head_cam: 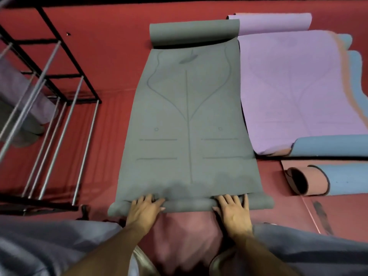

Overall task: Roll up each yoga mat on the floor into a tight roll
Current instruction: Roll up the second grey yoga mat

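Both my hands are down on the near, rolled edge of the grey mat: left hand and right hand, fingers straight and slightly spread, pressing on the thin roll. I see the mat lying flat on the red floor, far end curled. Beside it lies a purple mat, and a blue-and-pink roll sits nearby.

The blue mat beside the purple mat is cut off by the right edge, partly hidden under it
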